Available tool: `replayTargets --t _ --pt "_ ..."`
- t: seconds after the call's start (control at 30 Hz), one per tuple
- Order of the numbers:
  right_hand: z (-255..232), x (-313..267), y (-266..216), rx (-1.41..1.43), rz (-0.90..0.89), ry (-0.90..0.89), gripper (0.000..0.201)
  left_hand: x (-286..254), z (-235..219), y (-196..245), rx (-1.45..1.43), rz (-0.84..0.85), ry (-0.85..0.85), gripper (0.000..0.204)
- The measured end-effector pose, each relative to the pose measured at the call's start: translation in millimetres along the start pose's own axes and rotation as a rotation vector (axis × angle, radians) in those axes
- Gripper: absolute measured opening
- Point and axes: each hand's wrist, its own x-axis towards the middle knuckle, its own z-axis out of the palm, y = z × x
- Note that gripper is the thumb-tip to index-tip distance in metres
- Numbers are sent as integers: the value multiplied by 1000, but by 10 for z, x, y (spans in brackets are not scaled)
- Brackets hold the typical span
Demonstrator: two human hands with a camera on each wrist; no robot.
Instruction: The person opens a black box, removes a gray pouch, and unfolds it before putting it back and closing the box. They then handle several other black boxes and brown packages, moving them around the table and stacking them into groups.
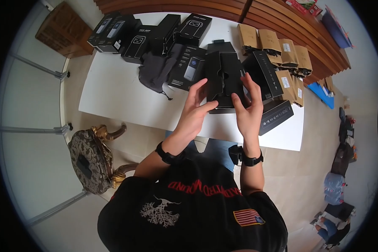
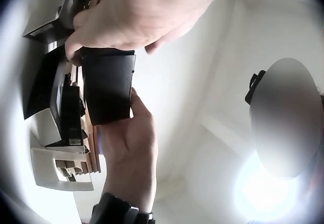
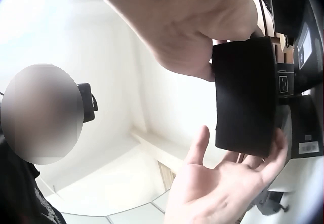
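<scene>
Both hands hold a black box [image 1: 226, 80] between them above the table's near side; its top shows flaps and a round notch. On its left side is the left hand [image 1: 196, 107], thumb on the near edge and fingers along the side. Opposite, the right hand [image 1: 249, 107] grips the other side, its thumb at the near right corner. From the left wrist view the box [image 2: 109, 87] shows a plain dark face, the right hand [image 2: 129, 143] below it. In the right wrist view the left hand [image 3: 217, 188] supports the box [image 3: 245, 97] from below.
On the white table [image 1: 117, 92] lie a grey pouch [image 1: 156, 71], a box with a device picture [image 1: 188, 67] and several black boxes [image 1: 194, 29]. Brown packets [image 1: 271, 42] stand at the back right. An opened black box [image 1: 262, 73] is right of the hands; a patterned chair [image 1: 90, 161] stands left.
</scene>
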Motion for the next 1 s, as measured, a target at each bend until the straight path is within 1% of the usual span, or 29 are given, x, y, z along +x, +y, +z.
replayTargets --t 0.07,0.1,0.13,0.2,0.23,0.27,0.33,0.37,0.4,0.47,0.5,0.53,0.6,0.63,0.67,0.7,0.73,0.77,0.8,0.83,0.87,0.9,0.93,0.97,1.0 --pt "-26 -34 -17 53 -5 22 61 -40 8 125 -67 -131 44 57" --pt "-39 -49 -28 105 -13 28 62 -41 6 145 -123 -110 99 58" --pt "-47 -78 -64 104 -15 38 62 -52 37 170 -120 -113 90 58" --pt "-52 -156 -151 233 -40 64 62 -71 129 251 -118 76 97 60" --pt "-33 -209 -134 204 -148 57 64 -63 131 267 -39 126 65 65" --pt "2 -271 -161 190 -245 56 63 -87 109 284 -37 127 64 65" --pt "33 -404 -190 101 -439 -8 61 -176 57 342 -97 -103 33 72" --pt "7 -401 -227 126 -393 -26 62 -251 62 385 -64 -39 29 78" --pt "0 -401 -187 289 -291 -56 76 -346 57 433 -16 -23 23 82" --pt "-46 -299 -285 609 24 -150 88 -513 -115 408 226 62 -57 87" --pt "-55 -250 -277 724 130 -186 92 -600 -96 482 414 40 -113 91" --pt "-60 -197 -281 730 128 -185 92 -633 -127 464 555 77 -189 89" --pt "-35 -107 -302 667 112 -315 90 -729 -153 362 529 38 -128 89" --pt "15 -80 -291 645 72 -322 83 -745 -191 350 533 39 -121 89" --pt "62 -55 -265 647 72 -325 83 -741 -230 343 552 51 -107 83" --pt "99 -23 -228 577 -5 -319 77 -727 -270 319 567 65 -93 78" --pt "116 13 -204 506 -80 -314 71 -715 -344 272 563 67 -89 78" --pt "101 58 -188 490 -177 -385 53 -700 -455 221 312 -24 -56 73" --pt "70 72 -195 492 -177 -388 53 -678 -521 211 62 -111 -24 69" --pt "45 86 -214 237 -369 -472 48 -666 -568 215 -186 -193 10 65" --pt "50 87 -226 -19 -558 -549 43 -664 -572 203 -183 -188 18 65" --pt "83 16 -211 31 -500 -608 46 -659 -492 217 -41 -59 30 60" --pt "105 -83 -172 46 -505 -623 46 -659 -465 241 102 70 48 56" --pt "110 -190 -122 201 -388 -635 50 -639 -576 183 111 88 77 57" --pt "115 -284 -107 348 -266 -651 56 -628 -579 203 110 106 102 57"
